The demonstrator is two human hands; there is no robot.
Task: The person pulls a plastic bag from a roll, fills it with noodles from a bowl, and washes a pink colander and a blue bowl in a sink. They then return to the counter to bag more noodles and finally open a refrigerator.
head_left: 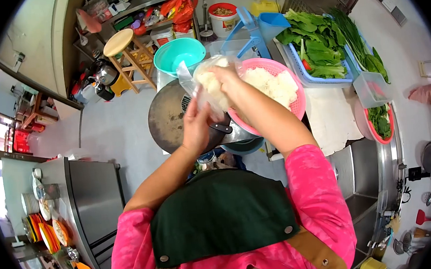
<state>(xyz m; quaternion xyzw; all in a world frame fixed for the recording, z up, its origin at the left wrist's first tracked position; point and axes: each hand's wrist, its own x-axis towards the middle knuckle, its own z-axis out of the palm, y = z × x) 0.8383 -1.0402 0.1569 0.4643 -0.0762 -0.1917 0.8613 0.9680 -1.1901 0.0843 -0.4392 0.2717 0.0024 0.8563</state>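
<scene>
Over the round chopping board (pixel 167 120), a clear plastic bag (pixel 185 77) hangs between my hands with pale food (pixel 210 84) in it. My left hand (pixel 196 126) is closed on the bag's lower side. At the bag's upper part, my right hand (pixel 227 79) has its fingers bent around the pale food; the fingertips are partly hidden. Beside my right forearm, a pink basket (pixel 300 97) holds a heap of white, shredded-looking food (pixel 273 86). A black-handled tool (pixel 220 128) lies on the board's right edge, its metal part mostly covered by the bag and my left hand.
A turquoise basin (pixel 179 54) stands behind the board. A blue basket (pixel 321 81) of leafy greens (pixel 319 40) is at the back right, near a blue jug (pixel 274 25). A wooden stool (pixel 119 43) stands back left. A metal sink (pixel 365 169) lies right.
</scene>
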